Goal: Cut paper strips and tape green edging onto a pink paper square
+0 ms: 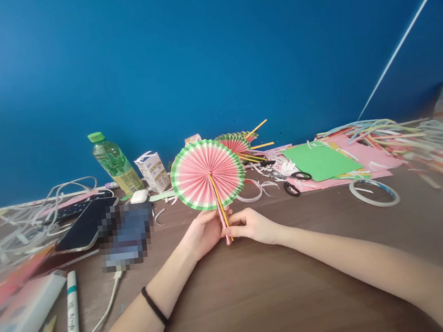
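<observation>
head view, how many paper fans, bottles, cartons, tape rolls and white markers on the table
paper fans: 2, the held fan and the fan behind
bottle: 1
carton: 1
tape roll: 1
white marker: 1
total: 6

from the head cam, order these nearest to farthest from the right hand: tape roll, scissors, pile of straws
1. scissors, just beyond the right hand, which grips the paper fan
2. tape roll, farther right on the table
3. pile of straws, far right near the wall
</observation>
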Tool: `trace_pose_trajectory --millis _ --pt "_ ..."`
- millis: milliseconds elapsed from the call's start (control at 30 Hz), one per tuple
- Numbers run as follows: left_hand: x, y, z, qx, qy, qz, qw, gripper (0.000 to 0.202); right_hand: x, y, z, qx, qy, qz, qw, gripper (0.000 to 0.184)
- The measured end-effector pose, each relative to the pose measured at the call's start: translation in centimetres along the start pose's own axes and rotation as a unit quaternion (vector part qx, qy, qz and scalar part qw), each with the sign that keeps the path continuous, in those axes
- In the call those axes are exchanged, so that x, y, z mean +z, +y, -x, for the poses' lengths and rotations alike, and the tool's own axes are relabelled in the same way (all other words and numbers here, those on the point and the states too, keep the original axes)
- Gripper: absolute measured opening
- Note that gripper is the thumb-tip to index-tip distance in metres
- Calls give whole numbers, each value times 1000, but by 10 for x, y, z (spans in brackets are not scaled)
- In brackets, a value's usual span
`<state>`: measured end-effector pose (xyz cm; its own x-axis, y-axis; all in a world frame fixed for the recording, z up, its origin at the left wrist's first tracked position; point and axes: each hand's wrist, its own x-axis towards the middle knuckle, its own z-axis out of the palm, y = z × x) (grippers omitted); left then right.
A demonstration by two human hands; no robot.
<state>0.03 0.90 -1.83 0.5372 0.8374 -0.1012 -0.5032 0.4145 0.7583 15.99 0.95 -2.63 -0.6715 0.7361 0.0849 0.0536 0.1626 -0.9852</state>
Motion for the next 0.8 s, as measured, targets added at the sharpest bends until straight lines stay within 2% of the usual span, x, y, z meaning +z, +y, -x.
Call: trace_pose_trajectory --millis 133,433,633,800 --pt "-2 0 2 3 11 4 1000 13 1 1 0 0 -2 0 1000 33" --pt "-1 -1 3 4 -10 -34 999 17 6 -1 1 -21 24 29 999 31" --pt "0 -3 3 13 -8 -32 999 17 9 1 -1 -10 53 -8 998 30" --pt "2 -5 3 22 -22 -25 999 21 7 -1 -1 -12 69 17 997 21"
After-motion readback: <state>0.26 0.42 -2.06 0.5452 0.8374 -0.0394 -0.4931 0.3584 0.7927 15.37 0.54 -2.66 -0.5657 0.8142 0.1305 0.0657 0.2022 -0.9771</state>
